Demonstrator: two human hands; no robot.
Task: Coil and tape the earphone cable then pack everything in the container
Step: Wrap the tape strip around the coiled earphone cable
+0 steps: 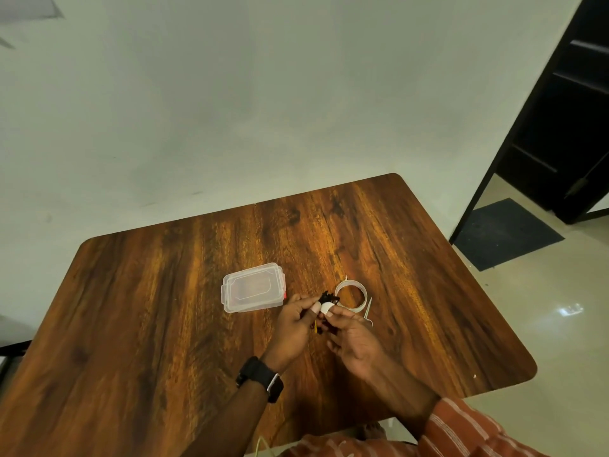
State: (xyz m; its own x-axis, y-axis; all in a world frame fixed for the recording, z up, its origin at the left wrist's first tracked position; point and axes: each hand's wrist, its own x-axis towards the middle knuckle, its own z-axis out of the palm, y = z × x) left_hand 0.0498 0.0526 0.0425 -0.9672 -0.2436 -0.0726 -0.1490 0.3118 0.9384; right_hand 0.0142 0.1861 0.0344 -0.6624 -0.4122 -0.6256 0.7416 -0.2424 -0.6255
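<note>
hands meet just above the table [164,308], near its front edge. left hand [293,328] pinches the coiled black earphone cable [328,300], right hand [352,338] presses a white strip of tape [326,308] onto the bundle, fingers narrow on it. coiling looks done, taping underway. tape roll [352,294] and scissors [368,311] lie just behind the hands. container [253,287] beyond on the left, lid on, nothing packed yet.

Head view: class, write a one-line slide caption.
Both hands, left and right, press white tape onto the coiled black earphone cable beside a closed container.
</note>
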